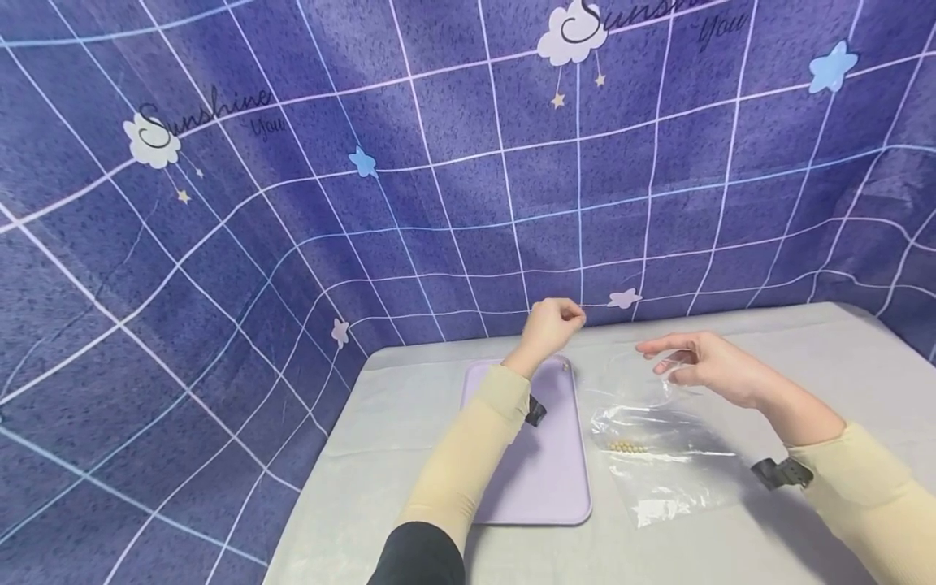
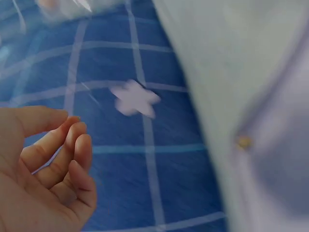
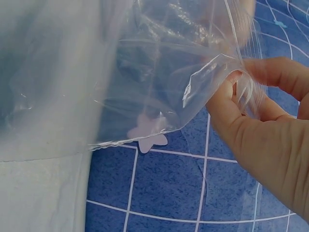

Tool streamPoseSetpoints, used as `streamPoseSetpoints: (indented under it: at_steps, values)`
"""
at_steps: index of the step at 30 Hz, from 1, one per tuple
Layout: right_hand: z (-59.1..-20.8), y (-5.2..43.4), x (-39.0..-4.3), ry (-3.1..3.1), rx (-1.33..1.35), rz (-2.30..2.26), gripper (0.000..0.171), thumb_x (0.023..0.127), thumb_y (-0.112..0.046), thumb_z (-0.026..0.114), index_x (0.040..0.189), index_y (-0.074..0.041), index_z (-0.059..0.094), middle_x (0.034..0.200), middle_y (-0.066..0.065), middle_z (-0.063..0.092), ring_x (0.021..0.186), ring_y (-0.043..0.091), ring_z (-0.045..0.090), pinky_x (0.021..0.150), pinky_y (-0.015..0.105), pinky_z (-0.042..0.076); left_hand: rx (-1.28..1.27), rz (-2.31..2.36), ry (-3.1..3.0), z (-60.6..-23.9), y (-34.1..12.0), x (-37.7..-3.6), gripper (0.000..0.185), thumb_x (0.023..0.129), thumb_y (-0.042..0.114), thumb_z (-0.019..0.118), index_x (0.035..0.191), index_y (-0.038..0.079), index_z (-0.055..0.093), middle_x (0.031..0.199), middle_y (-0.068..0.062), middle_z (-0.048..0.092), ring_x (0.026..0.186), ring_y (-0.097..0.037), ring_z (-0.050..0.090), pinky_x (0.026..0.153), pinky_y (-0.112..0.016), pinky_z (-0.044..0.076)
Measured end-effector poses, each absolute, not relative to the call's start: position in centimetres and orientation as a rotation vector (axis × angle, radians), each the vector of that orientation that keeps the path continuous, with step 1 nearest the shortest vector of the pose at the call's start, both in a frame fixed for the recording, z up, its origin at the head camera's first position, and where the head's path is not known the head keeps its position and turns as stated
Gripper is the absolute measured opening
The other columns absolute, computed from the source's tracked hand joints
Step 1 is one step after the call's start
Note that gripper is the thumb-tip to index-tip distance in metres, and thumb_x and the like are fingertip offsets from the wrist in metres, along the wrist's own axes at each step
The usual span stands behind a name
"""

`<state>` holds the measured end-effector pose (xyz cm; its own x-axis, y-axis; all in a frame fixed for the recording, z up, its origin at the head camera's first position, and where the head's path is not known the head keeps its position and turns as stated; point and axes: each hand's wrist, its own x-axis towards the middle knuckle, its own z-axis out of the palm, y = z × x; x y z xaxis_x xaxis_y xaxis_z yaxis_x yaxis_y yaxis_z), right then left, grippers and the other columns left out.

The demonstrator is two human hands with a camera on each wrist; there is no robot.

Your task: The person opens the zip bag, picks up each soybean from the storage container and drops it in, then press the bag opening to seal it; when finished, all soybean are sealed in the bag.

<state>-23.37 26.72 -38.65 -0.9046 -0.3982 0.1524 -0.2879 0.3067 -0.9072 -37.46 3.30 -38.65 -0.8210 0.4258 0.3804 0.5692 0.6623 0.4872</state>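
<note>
The person's right hand [image 1: 712, 367] is lifted a little over the surface [image 1: 804, 349], towards the far edge, and the fingers [image 3: 270, 72] pinch the top edge of a clear plastic bag [image 1: 661, 455], thumb on one side & the other fingers on the opposite side. The upper part of the bag is raised in the air; the lower part lies flat on the surface, just right of the lilac tray [image 1: 544, 475]. Inside the lying part there is a short row of small pale beads [image 1: 627, 447], approx. in the middle of the bag. The left hand [image 1: 550, 325] is raised over the far end of the tray, close to the far edge of the surface; its fingers [image 2: 72, 145] are curled inwards, tips near the thumb, narrow, and I see nothing held between them. One small gold bead [image 2: 244, 141] rests at the far right corner of the tray, apart from the hand. Both arms wear cream sleeves with a black strap at the wrist. Behind the surface hangs a blue cloth [image 1: 292, 203] with white grid lines, stars, clouds etc.
</note>
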Motion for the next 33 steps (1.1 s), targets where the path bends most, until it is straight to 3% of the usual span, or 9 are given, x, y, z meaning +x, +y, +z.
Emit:
streamPoseSetpoints:
  at_steps: [6,13,18,33]
  values:
    - [-39.0,26.8,-23.4,2.456,-0.616,-1.662,0.057,0.075,0.011,0.056,0.132,0.009,0.048,0.115,-0.024,0.058,0.097,0.006,0.062,0.081,0.026,0.053,-0.628,-0.804,-2.824,-42.8,1.9,-39.8,0.006,0.082,0.024,0.07,0.084,0.021,0.075,0.082,0.009,0.072,0.078,-0.008,0.064,0.075,-0.022,0.049]
    - [-39.2,26.8,-23.5,2.452,-0.603,-1.663,0.057,0.075,0.011,0.057,0.132,0.008,0.048,0.118,-0.019,0.059,0.098,0.008,0.062,0.083,0.026,0.053,-0.583,-0.64,-2.939,-46.2,1.2,-40.1,0.005,0.076,0.019,0.072,0.077,0.023,0.075,0.076,0.011,0.071,0.071,-0.008,0.062,0.066,-0.02,0.048]
    - [-39.2,26.9,-23.5,2.452,-0.603,-1.666,0.057,0.075,0.011,0.057,0.132,0.008,0.048,0.117,-0.02,0.059,0.097,0.007,0.062,0.082,0.026,0.053,-0.531,-0.609,-2.978,-47.1,1.2,-39.9,0.005,0.073,0.024,0.078,0.074,0.024,0.073,0.076,0.012,0.07,0.072,-0.008,0.06,0.064,-0.022,0.047]
    - [-39.1,26.9,-23.6,2.456,-0.605,-1.673,0.057,0.075,0.011,0.058,0.131,0.009,0.048,0.115,-0.021,0.059,0.097,0.008,0.062,0.081,0.026,0.053,-0.469,-0.548,-3.023,-47.6,1.1,-40.0,0.011,0.076,0.03,0.074,0.068,0.026,0.068,0.079,0.014,0.067,0.068,-0.008,0.055,0.056,-0.024,0.044]
